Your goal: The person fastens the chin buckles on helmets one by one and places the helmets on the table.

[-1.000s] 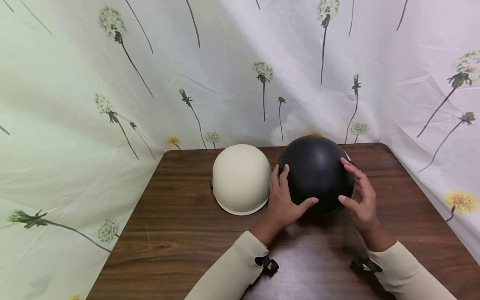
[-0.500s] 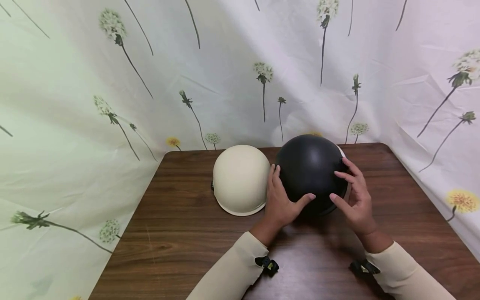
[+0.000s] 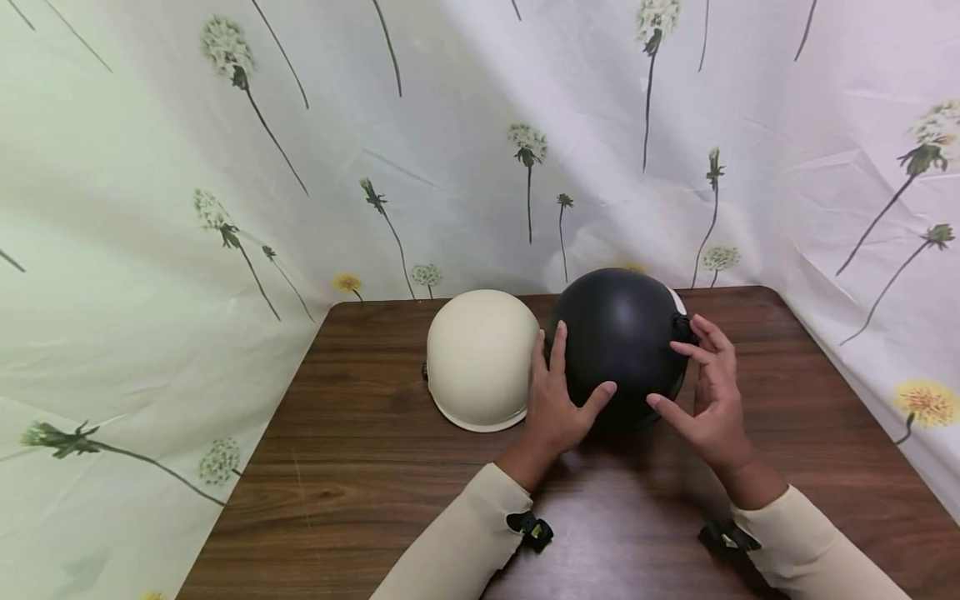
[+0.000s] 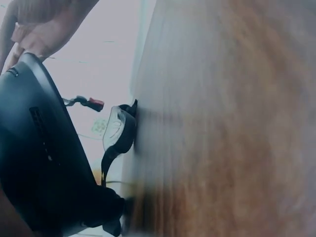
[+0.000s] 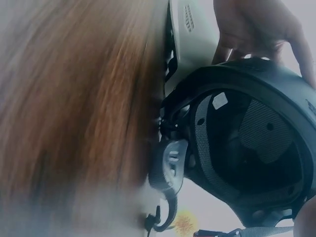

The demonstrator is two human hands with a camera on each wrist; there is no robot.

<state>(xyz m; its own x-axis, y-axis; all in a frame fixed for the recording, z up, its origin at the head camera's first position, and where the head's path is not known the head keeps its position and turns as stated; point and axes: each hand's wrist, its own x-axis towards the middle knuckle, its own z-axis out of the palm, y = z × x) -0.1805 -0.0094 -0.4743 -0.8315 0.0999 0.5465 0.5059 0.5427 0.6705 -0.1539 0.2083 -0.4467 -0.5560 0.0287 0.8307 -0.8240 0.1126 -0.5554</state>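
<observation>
Both hands hold a glossy black helmet near the table's back right, its dome facing the head camera. My left hand grips its left side, thumb on the lower front; my right hand holds the right side, fingertips by a black knob. The right wrist view shows the helmet's padded inside, tilted, and a chin cup hanging near the tabletop. A cream helmet stands upright just left of the black one, close to my left hand's fingers.
The brown wooden table has its back edge against a white curtain printed with dandelions. Both forearms reach in from the front in cream sleeves, with black wrist devices.
The black helmet has shifted a little left and turned, bringing the knob at its right side into view. Both hands have moved slightly left with it; the cream helmet has stayed put.
</observation>
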